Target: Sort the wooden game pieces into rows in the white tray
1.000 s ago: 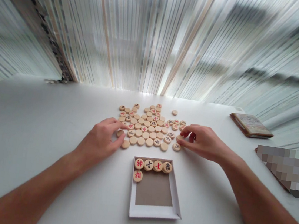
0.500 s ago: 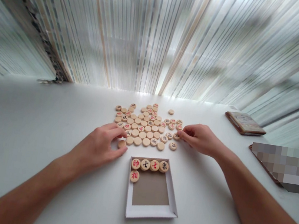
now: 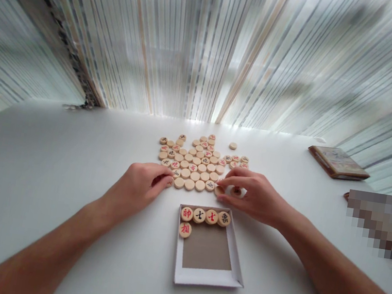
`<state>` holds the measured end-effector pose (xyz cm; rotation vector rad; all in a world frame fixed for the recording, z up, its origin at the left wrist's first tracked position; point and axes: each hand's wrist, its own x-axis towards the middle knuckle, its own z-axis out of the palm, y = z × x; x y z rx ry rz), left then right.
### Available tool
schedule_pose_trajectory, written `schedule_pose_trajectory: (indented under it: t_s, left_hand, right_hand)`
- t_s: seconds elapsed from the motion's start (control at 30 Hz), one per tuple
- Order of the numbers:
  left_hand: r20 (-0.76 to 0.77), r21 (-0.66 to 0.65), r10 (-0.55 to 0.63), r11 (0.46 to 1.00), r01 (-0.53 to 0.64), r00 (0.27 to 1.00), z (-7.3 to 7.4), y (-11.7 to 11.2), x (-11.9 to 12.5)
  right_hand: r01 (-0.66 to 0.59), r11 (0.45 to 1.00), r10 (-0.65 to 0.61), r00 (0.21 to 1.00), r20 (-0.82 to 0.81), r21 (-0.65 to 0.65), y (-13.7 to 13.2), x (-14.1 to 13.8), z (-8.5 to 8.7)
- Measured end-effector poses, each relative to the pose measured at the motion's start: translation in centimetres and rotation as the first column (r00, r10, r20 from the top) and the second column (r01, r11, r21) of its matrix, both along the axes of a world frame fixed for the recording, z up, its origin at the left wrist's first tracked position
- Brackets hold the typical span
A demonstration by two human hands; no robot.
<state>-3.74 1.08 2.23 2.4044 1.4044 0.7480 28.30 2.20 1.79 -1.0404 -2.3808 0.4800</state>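
Many round wooden Chinese chess pieces [image 3: 195, 176] lie in a loose cluster, some face up with red or black characters, others blank side up. At the cluster's near left corner, my left hand [image 3: 144, 183] pinches a piece [image 3: 169, 182] that its fingers partly cover. On the near right side, my right hand [image 3: 257, 195] has thumb and fingers closed about a blank-side piece [image 3: 219, 191]. Another piece [image 3: 236, 191] shows under that palm. Closer to me is a shallow white box [image 3: 205, 280] with several pieces along its far edge and one red piece [image 3: 185, 230] below them.
The white table [image 3: 69, 157] carries everything. A brown-edged flat box [image 3: 339, 163] lies at the far right, with a partly blurred object [image 3: 379, 223] nearer on that side. Striped curtains [image 3: 196, 44] hang behind the table.
My right hand has moved left and nearer, from a black-character piece at the edge to a blank-side one. My left fingers have closed on the corner piece. The view has shifted slightly.
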Motion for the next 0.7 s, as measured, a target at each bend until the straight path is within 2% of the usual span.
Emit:
schedule_pose_trajectory:
  t_s: [0.13, 0.27, 0.37, 0.53, 0.7]
  left_hand:
    - [0.019, -0.026, 0.034, 0.999, -0.033, 0.999, -0.1, 0.2, 0.0]
    - [0.052, -0.009, 0.044, 0.999, -0.044, 0.998, -0.1, -0.1, 0.4]
    - [0.051, 0.002, 0.008, 1.000, -0.008, 0.999, -0.2, -0.5, 0.8]
    - [-0.004, 0.043, -0.048, 0.998, 0.048, 0.999, -0.7, -0.4, 1.2]
    - [-0.139, 0.129, -0.089, 0.986, 0.107, 0.986, -0.8, -0.2, 1.4]
  right_hand:
    - [-0.056, 0.997, 0.054, 0.997, 0.053, 0.053, 0.1, 0.3, -0.3]
    - [-0.056, 0.993, 0.040, 0.988, 0.148, 0.105, 0.0, 0.2, -0.1]
    - [-0.036, 0.993, 0.015, 0.984, 0.177, 0.110, 0.0, 0.0, -0.1]
    - [0.034, 0.987, -0.071, 0.970, 0.233, 0.158, 0.1, -0.1, -0.2]
    - [0.064, 0.978, -0.103, 0.976, 0.192, 0.196, 0.1, 0.0, 0.0]
